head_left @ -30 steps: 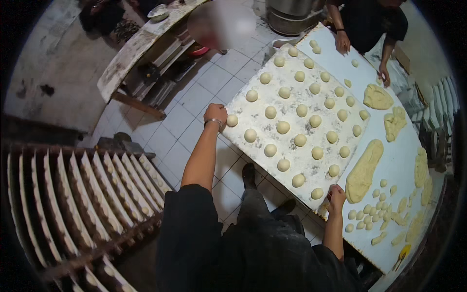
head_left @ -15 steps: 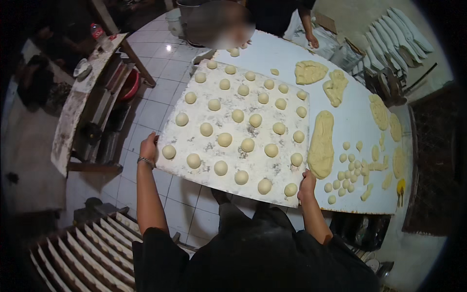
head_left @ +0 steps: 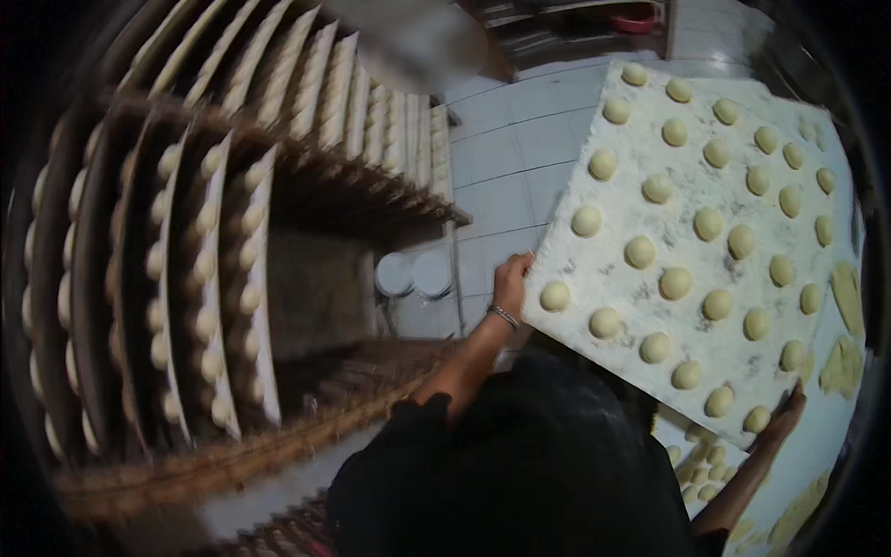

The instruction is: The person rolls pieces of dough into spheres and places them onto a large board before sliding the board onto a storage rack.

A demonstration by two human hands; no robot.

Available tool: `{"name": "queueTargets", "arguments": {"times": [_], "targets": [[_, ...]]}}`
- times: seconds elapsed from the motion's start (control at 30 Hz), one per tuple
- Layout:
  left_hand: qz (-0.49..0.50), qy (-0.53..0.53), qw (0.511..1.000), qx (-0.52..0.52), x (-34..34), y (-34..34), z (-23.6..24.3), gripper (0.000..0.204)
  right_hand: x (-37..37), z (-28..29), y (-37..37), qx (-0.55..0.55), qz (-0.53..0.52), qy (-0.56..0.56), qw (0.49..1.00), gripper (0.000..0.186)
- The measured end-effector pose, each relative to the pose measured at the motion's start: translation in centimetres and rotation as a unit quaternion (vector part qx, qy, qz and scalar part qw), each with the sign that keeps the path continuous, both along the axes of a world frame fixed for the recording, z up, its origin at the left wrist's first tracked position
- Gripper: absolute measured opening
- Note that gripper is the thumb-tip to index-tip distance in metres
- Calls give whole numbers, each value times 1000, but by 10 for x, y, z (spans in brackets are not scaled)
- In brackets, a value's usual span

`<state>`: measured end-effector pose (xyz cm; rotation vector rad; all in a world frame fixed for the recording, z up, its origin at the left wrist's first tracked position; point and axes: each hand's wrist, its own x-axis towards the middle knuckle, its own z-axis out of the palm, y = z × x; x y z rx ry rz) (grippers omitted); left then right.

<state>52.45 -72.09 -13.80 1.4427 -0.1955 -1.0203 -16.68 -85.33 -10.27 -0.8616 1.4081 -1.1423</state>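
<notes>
A large square board [head_left: 640,218], pale and dusted with flour, is held up between my two hands. Round dough balls [head_left: 708,224] sit on it in spaced rows. My left hand [head_left: 510,284] grips its near left corner, with a bracelet on the wrist. At the near right edge my right hand [head_left: 787,414] holds the board, its fingers partly hidden beneath. Behind and to the right lies the white worktable [head_left: 840,223] with flattened dough pieces [head_left: 843,367]. More small dough balls [head_left: 710,464] rest on it below the board.
Wooden racks [head_left: 306,153] on the left hold several boards of dough balls [head_left: 212,269] in stacked levels. Two white round lids or buckets [head_left: 413,275] stand on the tiled floor [head_left: 506,148] beside the rack. A shelf with a red basin [head_left: 636,19] is at the back.
My view has swung left, bringing the racks into sight. The board, still in both hands, now appears farther right, with the worktable behind it.
</notes>
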Motion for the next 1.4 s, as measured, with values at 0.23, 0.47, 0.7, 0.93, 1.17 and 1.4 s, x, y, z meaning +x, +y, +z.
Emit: {"name": "queueTargets", "arguments": {"times": [0.23,0.47,0.7,0.93,1.17,1.4], "targets": [[157,-196,968,-6,-168,145,46,33,-45,-56,-143,-52,189,-92,976,56],[384,-4,918,-99,-331,197,136,29,31,68,-217,-47,346,-97,932,51],[437,-25,899,-23,-425,227,205,24,176,119,-335,-101,523,-6,846,54],[256,-26,966,-28,-469,250,181,26,288,142,-390,-194,593,73,778,59],[171,-2,964,-202,-437,218,183,48,327,177,-400,-318,570,109,750,59],[133,9,967,-215,-443,227,157,60,313,188,-384,-487,508,212,678,41]]}}
